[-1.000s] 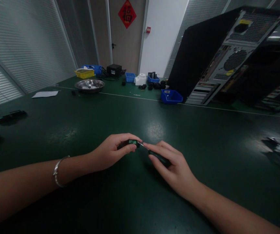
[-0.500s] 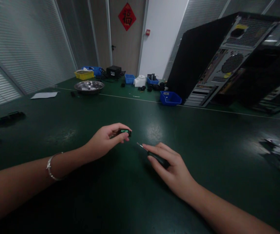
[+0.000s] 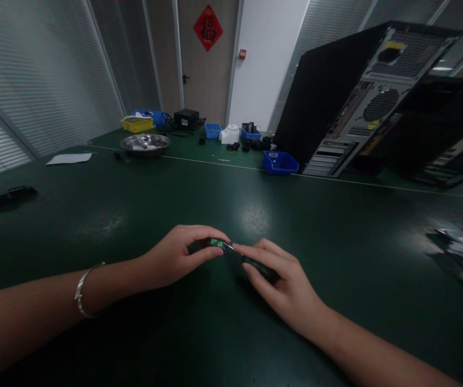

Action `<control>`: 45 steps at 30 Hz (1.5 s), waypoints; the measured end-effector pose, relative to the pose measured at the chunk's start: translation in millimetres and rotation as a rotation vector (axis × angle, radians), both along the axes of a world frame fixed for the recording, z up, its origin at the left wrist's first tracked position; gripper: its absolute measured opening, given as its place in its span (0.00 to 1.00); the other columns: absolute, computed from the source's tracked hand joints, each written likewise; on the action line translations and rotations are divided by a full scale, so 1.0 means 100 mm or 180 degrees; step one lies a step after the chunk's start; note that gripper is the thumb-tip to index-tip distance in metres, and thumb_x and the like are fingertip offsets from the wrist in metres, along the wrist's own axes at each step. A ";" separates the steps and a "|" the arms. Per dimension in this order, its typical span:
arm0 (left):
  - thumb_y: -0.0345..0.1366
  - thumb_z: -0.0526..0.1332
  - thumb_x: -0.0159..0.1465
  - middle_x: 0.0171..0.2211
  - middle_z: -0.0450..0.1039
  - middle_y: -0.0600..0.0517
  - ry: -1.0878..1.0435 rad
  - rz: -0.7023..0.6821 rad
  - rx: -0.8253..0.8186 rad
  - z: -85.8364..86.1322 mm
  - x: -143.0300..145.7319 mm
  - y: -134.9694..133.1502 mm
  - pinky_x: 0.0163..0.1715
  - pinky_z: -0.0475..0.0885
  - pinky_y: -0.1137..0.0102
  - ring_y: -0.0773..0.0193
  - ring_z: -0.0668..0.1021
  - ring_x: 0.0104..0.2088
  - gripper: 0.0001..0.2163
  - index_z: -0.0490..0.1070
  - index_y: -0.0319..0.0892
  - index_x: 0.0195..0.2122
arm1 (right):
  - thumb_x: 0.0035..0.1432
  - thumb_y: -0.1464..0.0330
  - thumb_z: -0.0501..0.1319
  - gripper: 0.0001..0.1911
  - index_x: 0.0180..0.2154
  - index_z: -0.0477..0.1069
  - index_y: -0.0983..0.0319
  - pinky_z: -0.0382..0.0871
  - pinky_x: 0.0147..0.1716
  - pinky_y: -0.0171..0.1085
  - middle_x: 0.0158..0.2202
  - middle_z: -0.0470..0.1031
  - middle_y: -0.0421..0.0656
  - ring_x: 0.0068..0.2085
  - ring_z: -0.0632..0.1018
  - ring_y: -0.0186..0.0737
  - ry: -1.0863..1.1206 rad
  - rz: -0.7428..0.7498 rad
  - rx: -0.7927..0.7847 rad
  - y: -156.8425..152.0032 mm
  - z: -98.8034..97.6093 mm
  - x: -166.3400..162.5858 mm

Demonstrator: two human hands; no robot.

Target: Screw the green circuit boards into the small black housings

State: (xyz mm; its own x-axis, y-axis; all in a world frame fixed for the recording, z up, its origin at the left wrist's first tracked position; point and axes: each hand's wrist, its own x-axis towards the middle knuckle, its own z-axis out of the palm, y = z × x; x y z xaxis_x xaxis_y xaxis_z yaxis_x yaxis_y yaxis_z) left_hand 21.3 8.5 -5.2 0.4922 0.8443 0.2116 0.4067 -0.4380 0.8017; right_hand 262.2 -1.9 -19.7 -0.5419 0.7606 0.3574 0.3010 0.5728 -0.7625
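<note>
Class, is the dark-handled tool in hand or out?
In: the right hand holds the tool, its metal shaft extending toward the left hand.

Looks like an electronics workshop in an office-type room. Has a green tabletop [image 3: 336, 231] carrying a black computer tower [image 3: 320, 102] with a rear fan grille [image 3: 381, 105], 1 yellow bin [image 3: 137, 127] and several blue bins [image 3: 282, 169]; is bordered by slatted blinds [image 3: 37, 64] and 1 wooden door [image 3: 207, 80].

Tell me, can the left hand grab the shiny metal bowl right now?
Probably not: the left hand is busy gripping a small green circuit-board part, and the metal bowl sits far across the table, though nothing seems to stand between them.
</note>
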 end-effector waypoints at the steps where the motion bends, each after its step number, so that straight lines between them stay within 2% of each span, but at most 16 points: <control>1: 0.32 0.62 0.66 0.45 0.80 0.50 -0.0013 -0.0002 0.0002 0.00 0.00 0.00 0.47 0.70 0.68 0.59 0.79 0.46 0.10 0.76 0.42 0.47 | 0.64 0.74 0.57 0.20 0.56 0.72 0.56 0.67 0.33 0.38 0.36 0.71 0.42 0.35 0.74 0.39 0.0000 0.0008 -0.0009 0.00 0.00 0.00; 3: 0.32 0.62 0.66 0.43 0.80 0.49 -0.0121 -0.0019 -0.0149 -0.01 0.00 0.00 0.45 0.71 0.68 0.60 0.79 0.43 0.10 0.76 0.41 0.47 | 0.64 0.74 0.58 0.19 0.55 0.72 0.56 0.67 0.33 0.38 0.35 0.71 0.42 0.35 0.73 0.39 0.0023 0.0028 -0.0022 0.01 0.00 0.00; 7: 0.29 0.61 0.64 0.38 0.79 0.48 -0.0696 -0.0151 -0.0845 -0.02 0.04 0.00 0.38 0.74 0.69 0.63 0.79 0.35 0.10 0.75 0.37 0.46 | 0.64 0.74 0.58 0.19 0.55 0.72 0.56 0.66 0.34 0.38 0.35 0.71 0.42 0.35 0.73 0.39 0.0080 0.0099 -0.0059 0.02 -0.01 0.00; 14: 0.27 0.61 0.62 0.36 0.78 0.48 -0.1290 -0.0158 -0.1412 0.00 0.08 0.01 0.37 0.72 0.70 0.64 0.77 0.34 0.09 0.76 0.35 0.44 | 0.64 0.74 0.58 0.19 0.55 0.72 0.55 0.66 0.35 0.38 0.36 0.72 0.43 0.36 0.74 0.39 0.0187 0.0121 -0.0128 0.01 0.00 -0.01; 21: 0.27 0.62 0.63 0.36 0.78 0.48 -0.1360 -0.0179 -0.1526 -0.02 0.08 0.01 0.37 0.72 0.69 0.63 0.77 0.35 0.09 0.75 0.35 0.44 | 0.64 0.74 0.58 0.19 0.55 0.72 0.55 0.66 0.35 0.38 0.36 0.72 0.42 0.36 0.74 0.39 0.0220 0.0101 -0.0149 0.01 0.00 -0.01; 25: 0.29 0.62 0.64 0.36 0.77 0.49 -0.1428 -0.0065 -0.1487 -0.04 0.07 0.03 0.39 0.71 0.67 0.63 0.77 0.35 0.10 0.70 0.37 0.47 | 0.64 0.74 0.58 0.19 0.55 0.72 0.56 0.66 0.34 0.38 0.35 0.72 0.42 0.35 0.74 0.39 0.0213 0.0075 -0.0113 0.00 0.00 -0.01; 31: 0.28 0.66 0.61 0.36 0.71 0.54 -0.1391 -0.0034 -0.1627 -0.04 0.04 0.06 0.38 0.68 0.70 0.64 0.75 0.38 0.07 0.70 0.39 0.39 | 0.64 0.74 0.58 0.19 0.55 0.72 0.56 0.65 0.33 0.38 0.35 0.71 0.42 0.35 0.73 0.39 0.0291 -0.0031 -0.0004 0.00 0.01 0.01; 37: 0.30 0.65 0.62 0.42 0.74 0.49 -0.1688 -0.0198 -0.1769 -0.09 0.05 0.07 0.49 0.68 0.61 0.59 0.76 0.46 0.06 0.67 0.40 0.36 | 0.65 0.74 0.58 0.19 0.55 0.72 0.56 0.65 0.33 0.37 0.35 0.72 0.42 0.35 0.73 0.38 0.0294 0.0008 -0.0001 0.01 0.00 0.00; 41: 0.30 0.65 0.61 0.38 0.75 0.50 -0.1613 -0.0207 -0.1817 -0.08 0.08 0.07 0.42 0.71 0.63 0.59 0.78 0.40 0.06 0.68 0.39 0.36 | 0.64 0.74 0.58 0.19 0.55 0.72 0.57 0.66 0.34 0.37 0.36 0.73 0.43 0.36 0.74 0.38 0.0268 0.0028 -0.0007 0.01 0.00 0.00; 45: 0.27 0.66 0.60 0.36 0.73 0.52 -0.1466 -0.0055 -0.1766 -0.05 0.07 0.08 0.35 0.70 0.68 0.66 0.75 0.32 0.07 0.72 0.38 0.39 | 0.64 0.74 0.58 0.19 0.55 0.73 0.56 0.66 0.34 0.38 0.35 0.72 0.42 0.35 0.74 0.38 0.0266 0.0031 -0.0021 0.01 0.00 0.00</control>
